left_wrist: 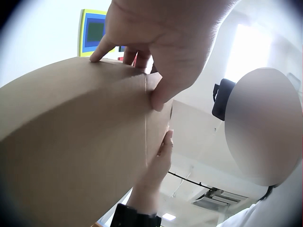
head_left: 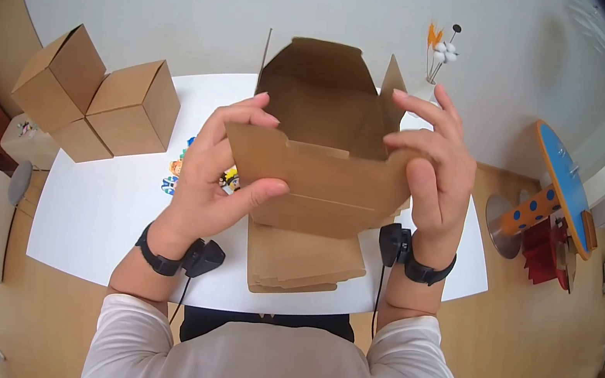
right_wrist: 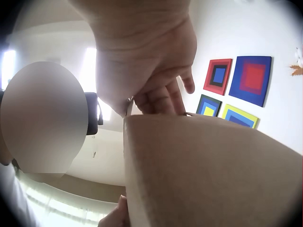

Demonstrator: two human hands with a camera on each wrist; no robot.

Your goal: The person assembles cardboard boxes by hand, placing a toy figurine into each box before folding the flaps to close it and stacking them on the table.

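Observation:
A brown cardboard box [head_left: 306, 215] is held up in the head view, its top open and its flaps standing. My left hand [head_left: 206, 163] grips its near left corner, thumb on the outside of the front flap and fingers over the left edge. At the near right corner my right hand [head_left: 438, 170] holds the box, the thumb at the front flap and the fingers reaching over the right side. In the left wrist view the box wall [left_wrist: 71, 146] fills the lower left. Under the box lies a stack of flat cardboard pieces [head_left: 302, 267].
Several folded boxes [head_left: 135, 105] stand at the left of the white table [head_left: 85, 227]. Small colourful figures [head_left: 173, 177] lie behind my left hand, partly hidden. A vase with flowers [head_left: 428, 90] stands at the back right. A blue round-topped stand [head_left: 565, 185] is on the floor at right.

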